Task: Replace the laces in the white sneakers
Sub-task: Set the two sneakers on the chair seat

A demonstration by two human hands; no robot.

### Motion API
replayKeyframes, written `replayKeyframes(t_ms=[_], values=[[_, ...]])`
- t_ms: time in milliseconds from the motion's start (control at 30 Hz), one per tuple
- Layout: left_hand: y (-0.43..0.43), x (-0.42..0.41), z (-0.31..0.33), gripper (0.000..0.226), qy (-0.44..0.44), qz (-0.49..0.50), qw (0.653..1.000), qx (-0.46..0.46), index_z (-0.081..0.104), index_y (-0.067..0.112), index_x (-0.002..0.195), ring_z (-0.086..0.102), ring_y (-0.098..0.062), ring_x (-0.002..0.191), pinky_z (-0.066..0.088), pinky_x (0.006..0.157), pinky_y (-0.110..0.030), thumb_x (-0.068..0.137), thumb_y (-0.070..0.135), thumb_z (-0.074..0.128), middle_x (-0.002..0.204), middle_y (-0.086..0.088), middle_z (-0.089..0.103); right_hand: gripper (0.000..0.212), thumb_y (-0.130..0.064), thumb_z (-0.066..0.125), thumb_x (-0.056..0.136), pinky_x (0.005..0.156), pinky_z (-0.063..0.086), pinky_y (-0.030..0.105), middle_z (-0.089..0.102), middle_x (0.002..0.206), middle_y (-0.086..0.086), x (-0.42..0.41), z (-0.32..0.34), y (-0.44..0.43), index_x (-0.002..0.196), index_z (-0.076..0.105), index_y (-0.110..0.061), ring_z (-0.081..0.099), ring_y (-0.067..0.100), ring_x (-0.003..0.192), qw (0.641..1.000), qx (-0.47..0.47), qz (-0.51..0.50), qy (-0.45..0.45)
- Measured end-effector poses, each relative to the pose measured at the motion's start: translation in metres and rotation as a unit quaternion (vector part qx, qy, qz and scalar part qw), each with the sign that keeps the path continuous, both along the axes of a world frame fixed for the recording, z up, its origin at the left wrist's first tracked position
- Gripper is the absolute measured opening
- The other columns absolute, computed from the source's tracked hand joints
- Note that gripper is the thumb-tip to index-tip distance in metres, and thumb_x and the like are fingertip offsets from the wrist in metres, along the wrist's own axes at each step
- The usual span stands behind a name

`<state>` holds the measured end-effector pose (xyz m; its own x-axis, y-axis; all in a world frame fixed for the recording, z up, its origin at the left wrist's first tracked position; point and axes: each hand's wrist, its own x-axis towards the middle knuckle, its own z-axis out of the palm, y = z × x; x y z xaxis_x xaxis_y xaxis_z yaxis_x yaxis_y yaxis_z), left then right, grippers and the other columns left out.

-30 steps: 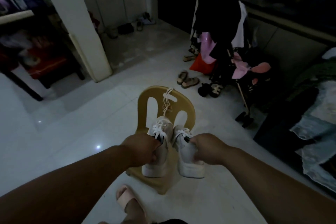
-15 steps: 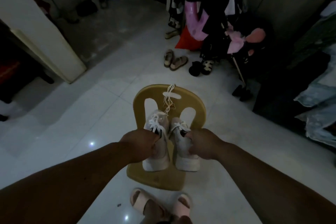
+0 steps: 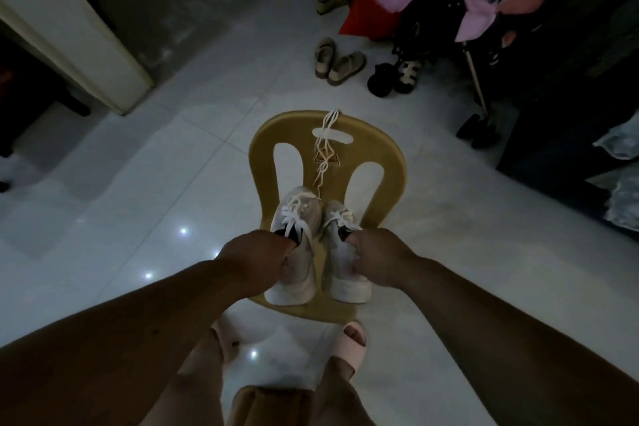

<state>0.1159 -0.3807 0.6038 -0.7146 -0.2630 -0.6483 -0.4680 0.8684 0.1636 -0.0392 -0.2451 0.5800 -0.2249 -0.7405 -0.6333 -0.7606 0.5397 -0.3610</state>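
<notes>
Two white sneakers stand side by side on the seat of a small tan plastic chair [image 3: 394,166], toes toward the backrest. My left hand [image 3: 254,258] grips the collar of the left sneaker [image 3: 297,218], fingers inside its opening. My right hand [image 3: 375,254] grips the collar of the right sneaker [image 3: 340,273] the same way. Both sneakers carry white laces. A loose pair of white laces [image 3: 325,149] hangs over the backrest through its handle slot.
My feet in pink slippers [image 3: 349,346] stand just before the chair. On the white tiled floor beyond lie tan sandals [image 3: 337,62] and dark sandals [image 3: 394,78]. A stroller with clothes [image 3: 460,10] stands at the back right, a pale pillar [image 3: 69,31] at the left.
The view has tilted down and come closer to the chair, bringing my legs and slippers into sight. Both hands keep their grip on the sneakers, which sit on the seat.
</notes>
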Motion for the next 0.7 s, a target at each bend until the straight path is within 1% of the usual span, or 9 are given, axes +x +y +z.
replayKeyframes(t_ms=[67,133,167,233,300,400,467,600,700], values=[[-0.007,0.002,-0.008,0.048,-0.005,-0.016,1.000,0.009,0.032,0.022,0.144,0.051,-0.024,0.119,0.042,0.092,-0.028,0.098,0.023,0.044,0.133,-0.008,0.052,0.033,-0.022,0.060,0.087,0.069,0.031,0.024,0.059,0.120,0.014,0.009,-0.011,-0.003,0.119,0.057,-0.011,0.055,0.030,0.107,1.000,0.006,-0.017,0.004],[-0.018,0.005,-0.017,0.048,0.003,-0.029,0.999,0.025,0.031,0.021,0.145,0.050,-0.024,0.119,0.041,0.092,-0.028,0.098,0.023,0.043,0.134,-0.009,0.051,0.029,-0.020,0.060,0.087,0.070,0.034,0.025,0.061,0.118,0.013,0.020,-0.020,-0.010,0.115,0.058,-0.012,0.057,0.030,0.105,0.999,0.008,-0.036,0.016],[-0.023,0.008,-0.020,0.047,0.010,-0.035,0.999,0.031,0.032,0.021,0.144,0.050,-0.024,0.118,0.041,0.089,-0.028,0.098,0.024,0.043,0.132,-0.009,0.052,0.031,-0.018,0.059,0.088,0.071,0.036,0.026,0.060,0.120,0.013,0.026,-0.023,-0.012,0.119,0.056,-0.012,0.057,0.030,0.107,0.999,0.012,-0.042,0.022],[-0.040,0.016,-0.029,0.043,0.029,-0.060,0.997,0.038,0.037,0.021,0.140,0.052,-0.024,0.114,0.040,0.083,-0.027,0.098,0.027,0.042,0.128,-0.009,0.054,0.039,-0.016,0.056,0.090,0.079,0.041,0.029,0.057,0.126,0.014,0.040,-0.029,-0.022,0.128,0.052,-0.012,0.055,0.030,0.112,0.997,0.026,-0.055,0.038],[-0.058,0.026,-0.039,0.041,0.042,-0.088,0.994,0.051,0.040,0.021,0.139,0.052,-0.025,0.112,0.039,0.081,-0.027,0.098,0.028,0.042,0.126,-0.010,0.054,0.040,-0.016,0.055,0.090,0.086,0.043,0.030,0.057,0.127,0.012,0.057,-0.034,-0.029,0.130,0.052,-0.014,0.054,0.029,0.114,0.994,0.043,-0.076,0.059],[-0.081,0.044,-0.049,0.045,0.052,-0.125,0.988,0.075,0.034,0.021,0.143,0.051,-0.026,0.115,0.041,0.088,-0.030,0.099,0.027,0.041,0.128,-0.011,0.053,0.033,-0.017,0.053,0.091,0.087,0.044,0.031,0.059,0.122,0.008,0.085,-0.039,-0.036,0.124,0.054,-0.018,0.055,0.026,0.111,0.988,0.066,-0.098,0.102],[-0.095,0.057,-0.059,0.046,0.061,-0.135,0.985,0.086,0.033,0.021,0.144,0.051,-0.026,0.114,0.041,0.089,-0.030,0.099,0.025,0.040,0.128,-0.011,0.053,0.033,-0.015,0.050,0.091,0.089,0.044,0.033,0.060,0.120,0.007,0.106,-0.041,-0.042,0.124,0.053,-0.019,0.056,0.025,0.109,0.982,0.081,-0.106,0.133],[-0.101,0.073,-0.080,0.040,0.091,-0.130,0.983,0.092,0.039,0.023,0.139,0.053,-0.025,0.110,0.040,0.082,-0.027,0.099,0.027,0.038,0.123,-0.010,0.054,0.038,-0.013,0.045,0.093,0.092,0.045,0.034,0.057,0.126,0.009,0.129,-0.051,-0.042,0.131,0.047,-0.018,0.056,0.026,0.111,0.975,0.062,-0.112,0.180],[-0.099,0.077,-0.106,0.033,0.115,-0.126,0.980,0.101,0.046,0.023,0.131,0.053,-0.024,0.107,0.039,0.080,-0.026,0.100,0.029,0.037,0.120,-0.009,0.053,0.036,-0.014,0.045,0.093,0.090,0.043,0.033,0.058,0.124,0.008,0.132,-0.075,-0.040,0.129,0.048,-0.019,0.056,0.024,0.109,0.972,0.052,-0.085,0.211]])
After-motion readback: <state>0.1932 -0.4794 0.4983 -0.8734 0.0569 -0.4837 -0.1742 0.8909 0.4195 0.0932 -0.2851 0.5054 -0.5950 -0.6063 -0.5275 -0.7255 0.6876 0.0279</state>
